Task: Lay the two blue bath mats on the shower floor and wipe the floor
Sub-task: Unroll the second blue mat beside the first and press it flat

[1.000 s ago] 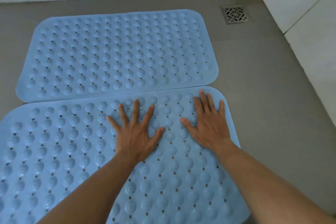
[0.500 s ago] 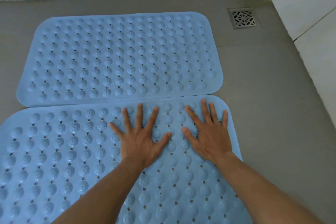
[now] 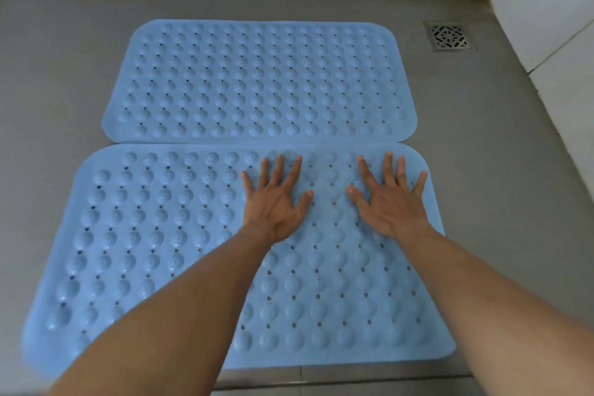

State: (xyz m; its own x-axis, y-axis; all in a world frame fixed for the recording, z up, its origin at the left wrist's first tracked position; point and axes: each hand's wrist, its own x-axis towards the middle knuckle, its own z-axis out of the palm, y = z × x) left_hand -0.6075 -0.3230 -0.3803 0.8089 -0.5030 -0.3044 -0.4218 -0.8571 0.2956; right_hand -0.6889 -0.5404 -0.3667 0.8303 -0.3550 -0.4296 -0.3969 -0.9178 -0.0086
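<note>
Both hands lie flat with fingers spread, left hand (image 3: pixel 278 202) and right hand (image 3: pixel 390 202) apart, on the near mat (image 3: pixel 160 235). Beyond the fingertips, the far mat (image 3: pixel 257 80) touches it. A drain (image 3: pixel 449 36) sits far right on the floor (image 3: pixel 498 186).

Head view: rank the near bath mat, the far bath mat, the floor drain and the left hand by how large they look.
1. near bath mat, though its nearness inflates it; the two mats may match.
2. far bath mat
3. left hand
4. floor drain
</note>
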